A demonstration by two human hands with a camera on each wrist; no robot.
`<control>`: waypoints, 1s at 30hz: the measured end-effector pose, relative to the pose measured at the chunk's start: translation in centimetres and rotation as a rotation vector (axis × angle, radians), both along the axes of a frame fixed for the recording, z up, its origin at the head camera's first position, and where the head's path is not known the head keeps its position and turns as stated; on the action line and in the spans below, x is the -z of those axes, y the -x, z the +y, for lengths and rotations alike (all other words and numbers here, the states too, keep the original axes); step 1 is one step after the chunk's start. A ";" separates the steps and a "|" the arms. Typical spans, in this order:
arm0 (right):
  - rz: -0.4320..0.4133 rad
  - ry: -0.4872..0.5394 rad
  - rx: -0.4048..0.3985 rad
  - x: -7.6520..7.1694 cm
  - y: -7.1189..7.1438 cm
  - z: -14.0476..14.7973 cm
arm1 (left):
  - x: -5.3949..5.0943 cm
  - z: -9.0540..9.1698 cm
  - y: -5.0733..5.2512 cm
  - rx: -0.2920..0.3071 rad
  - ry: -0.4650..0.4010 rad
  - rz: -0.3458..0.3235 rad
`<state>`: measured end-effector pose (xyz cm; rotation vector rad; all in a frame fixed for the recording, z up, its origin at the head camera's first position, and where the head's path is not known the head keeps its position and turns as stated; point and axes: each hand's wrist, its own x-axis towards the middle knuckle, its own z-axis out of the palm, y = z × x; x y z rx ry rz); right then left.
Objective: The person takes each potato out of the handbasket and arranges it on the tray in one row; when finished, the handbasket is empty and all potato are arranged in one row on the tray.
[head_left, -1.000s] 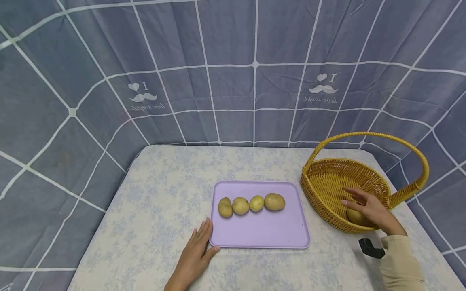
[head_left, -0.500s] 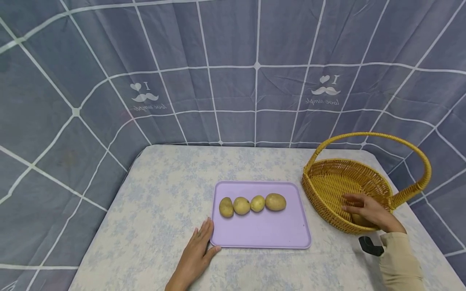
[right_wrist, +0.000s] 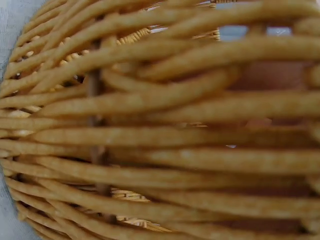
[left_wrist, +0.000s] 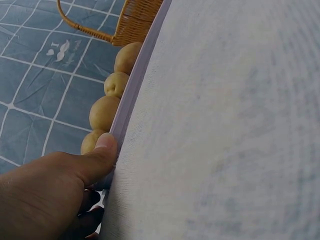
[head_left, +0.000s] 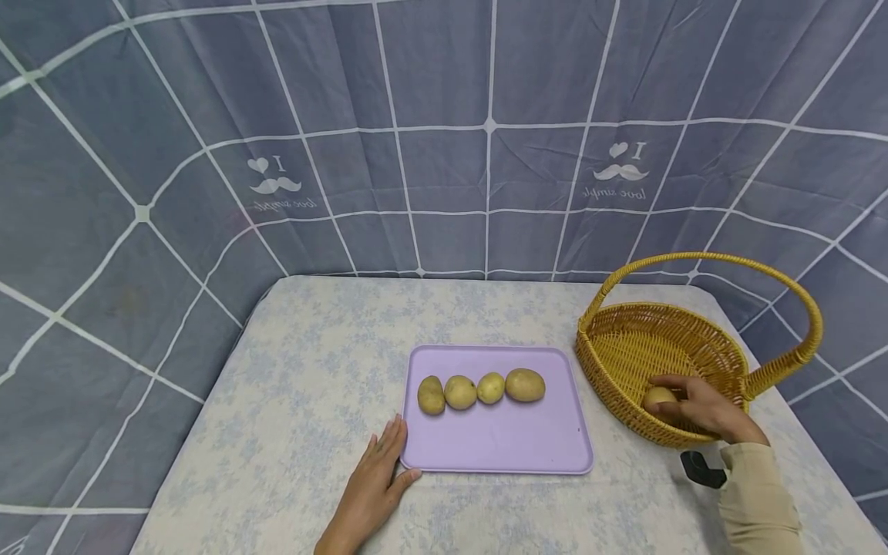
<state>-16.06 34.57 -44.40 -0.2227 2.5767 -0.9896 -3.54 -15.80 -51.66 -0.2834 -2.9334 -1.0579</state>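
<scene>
Inside the yellow wicker basket (head_left: 610,385), my right hand (head_left: 704,406) holds a potato (head_left: 657,398) between thumb and fingers, near the basket's front wall. The potato's right part is hidden by the hand. In the right wrist view the basket's woven wall (right_wrist: 150,135) covers almost everything, so the grip cannot be seen there. My left hand (head_left: 372,487) rests at the front left corner of a lilac tray (head_left: 499,443), fingers straight along its left side. Its thumb (left_wrist: 106,145) touches the tray's front rim. Several potatoes (head_left: 460,392) lie in a row on the tray.
The basket's tall arched handle (head_left: 714,256) rises over its right part. A tablecloth (head_left: 333,347) with a pale floral pattern covers the table. Behind it hangs a blue-grey checked cloth (head_left: 444,169). A black wrist device (head_left: 703,470) sits by the right sleeve.
My right hand has shifted slightly left within the basket, and the potato now shows between its fingers. The left hand, tray and potatoes on it stay put.
</scene>
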 end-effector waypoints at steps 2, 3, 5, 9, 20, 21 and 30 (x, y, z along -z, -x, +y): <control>0.015 -0.005 0.007 0.0 0.0 -0.1 | 0.0 0.0 0.0 0.001 0.000 -0.001; 0.023 -0.006 0.006 0.0 0.0 -0.1 | 0.0 0.0 0.0 0.002 0.001 -0.001; 0.029 -0.006 0.015 0.1 0.0 -0.2 | 0.1 0.0 0.0 0.001 0.000 -0.004; 0.063 -0.003 0.032 0.2 0.0 -0.3 | 0.0 0.0 0.0 -0.002 0.002 -0.009; 0.273 0.112 0.160 -0.5 -1.1 -1.2 | 0.1 0.0 0.0 -0.004 0.009 -0.002; 0.299 0.140 0.174 -0.6 -1.3 -1.5 | 0.1 0.0 0.0 -0.004 0.009 -0.003; 0.425 0.474 0.153 -2.0 -1.3 -5.4 | 0.0 0.1 0.0 -0.006 0.004 -0.002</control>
